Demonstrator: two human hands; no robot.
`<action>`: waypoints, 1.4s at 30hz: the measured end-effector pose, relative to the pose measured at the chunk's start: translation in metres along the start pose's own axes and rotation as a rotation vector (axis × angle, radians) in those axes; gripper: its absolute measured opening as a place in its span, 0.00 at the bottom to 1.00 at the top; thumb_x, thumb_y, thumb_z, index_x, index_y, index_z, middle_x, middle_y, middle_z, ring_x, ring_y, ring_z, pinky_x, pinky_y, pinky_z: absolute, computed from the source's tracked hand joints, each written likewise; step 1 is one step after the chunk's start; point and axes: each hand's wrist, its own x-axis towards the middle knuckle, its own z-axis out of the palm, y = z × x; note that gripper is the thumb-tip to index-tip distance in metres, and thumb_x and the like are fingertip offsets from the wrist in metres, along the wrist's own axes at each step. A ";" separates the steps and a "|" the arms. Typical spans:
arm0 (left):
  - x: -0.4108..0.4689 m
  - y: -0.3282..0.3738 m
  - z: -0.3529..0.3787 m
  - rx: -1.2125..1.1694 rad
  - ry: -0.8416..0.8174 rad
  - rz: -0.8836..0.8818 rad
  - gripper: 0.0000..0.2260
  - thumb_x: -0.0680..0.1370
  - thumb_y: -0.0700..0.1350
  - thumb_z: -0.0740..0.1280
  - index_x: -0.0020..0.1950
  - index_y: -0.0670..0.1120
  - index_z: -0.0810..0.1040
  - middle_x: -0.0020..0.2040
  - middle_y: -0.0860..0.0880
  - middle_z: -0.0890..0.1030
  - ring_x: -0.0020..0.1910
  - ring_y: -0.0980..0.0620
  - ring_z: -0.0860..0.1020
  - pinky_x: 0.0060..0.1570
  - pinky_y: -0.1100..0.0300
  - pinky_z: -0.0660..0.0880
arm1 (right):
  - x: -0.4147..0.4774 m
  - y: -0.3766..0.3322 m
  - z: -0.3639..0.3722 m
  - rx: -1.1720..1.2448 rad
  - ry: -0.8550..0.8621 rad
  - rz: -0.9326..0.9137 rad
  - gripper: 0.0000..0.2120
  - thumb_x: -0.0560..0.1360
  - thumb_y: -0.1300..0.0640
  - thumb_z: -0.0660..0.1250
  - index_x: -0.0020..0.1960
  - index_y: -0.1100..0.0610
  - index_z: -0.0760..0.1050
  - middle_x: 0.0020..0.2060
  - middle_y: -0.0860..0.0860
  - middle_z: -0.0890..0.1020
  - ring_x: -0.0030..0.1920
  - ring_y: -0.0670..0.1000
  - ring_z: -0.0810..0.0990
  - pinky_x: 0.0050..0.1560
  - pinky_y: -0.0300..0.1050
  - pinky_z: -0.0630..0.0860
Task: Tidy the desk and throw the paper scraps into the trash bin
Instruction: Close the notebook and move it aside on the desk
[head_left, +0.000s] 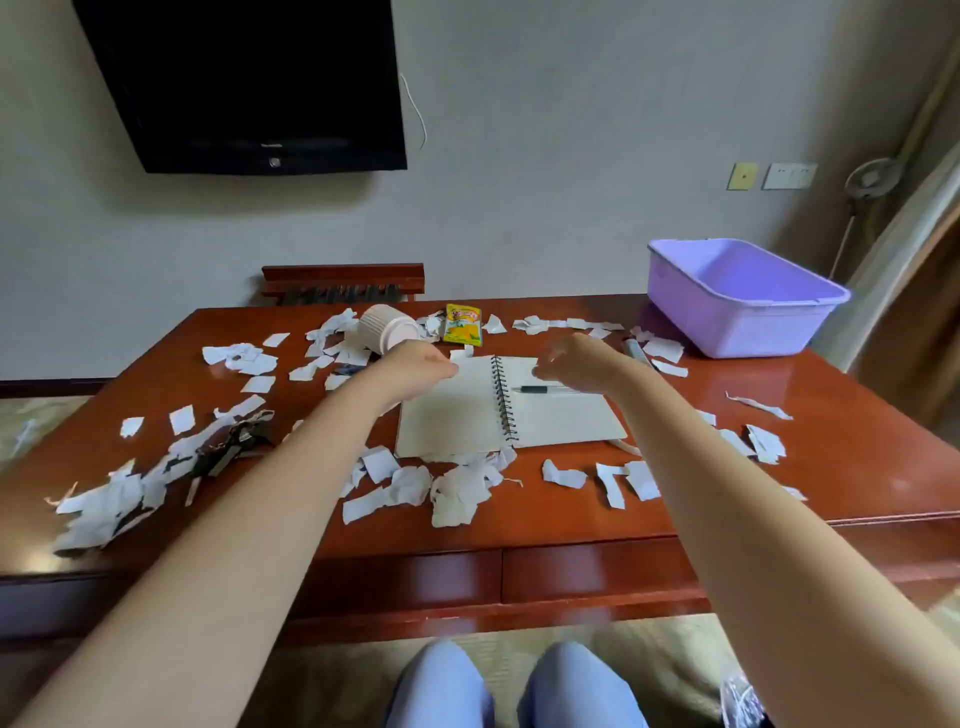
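Observation:
White paper scraps (457, 493) lie scattered over the red-brown wooden desk (857, 467), thick along the front and at the left (104, 504). An open spiral notebook (467, 415) rests in the middle, with a black pen (540, 388) across its right page. My left hand (415, 364) hovers over the top of the left page with its fingers drawn together beside a small scrap (461, 355); a grip is unclear. My right hand (576, 364) is above the right page's top edge, fingers curled and apart, holding nothing. A purple plastic tub (737, 301) stands at the back right corner.
A white paper cup (387, 328) lies on its side behind my left hand, next to a yellow snack packet (462, 325). A black clip-like object (234, 447) sits among the left scraps and a marker (636, 351) lies right of the notebook. My knees (509, 686) are under the desk front.

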 end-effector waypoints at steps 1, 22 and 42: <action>-0.005 -0.002 0.001 0.008 0.008 0.006 0.09 0.78 0.48 0.62 0.55 0.47 0.77 0.51 0.46 0.74 0.49 0.49 0.72 0.52 0.56 0.70 | -0.004 0.001 0.003 -0.009 0.008 0.010 0.15 0.78 0.53 0.64 0.60 0.61 0.76 0.59 0.57 0.79 0.58 0.57 0.76 0.59 0.50 0.74; 0.080 -0.043 0.056 0.657 -0.058 -0.096 0.35 0.71 0.67 0.64 0.71 0.48 0.63 0.69 0.45 0.66 0.68 0.44 0.64 0.61 0.47 0.71 | 0.066 0.056 0.059 -0.379 0.052 0.054 0.19 0.79 0.53 0.60 0.69 0.54 0.69 0.64 0.55 0.73 0.64 0.57 0.69 0.63 0.54 0.66; 0.083 -0.046 0.058 0.660 -0.034 -0.071 0.35 0.70 0.66 0.65 0.70 0.47 0.65 0.68 0.45 0.68 0.66 0.44 0.67 0.60 0.47 0.72 | 0.072 0.031 0.094 -0.104 0.269 0.288 0.10 0.78 0.56 0.54 0.56 0.59 0.69 0.52 0.56 0.78 0.51 0.58 0.77 0.44 0.50 0.72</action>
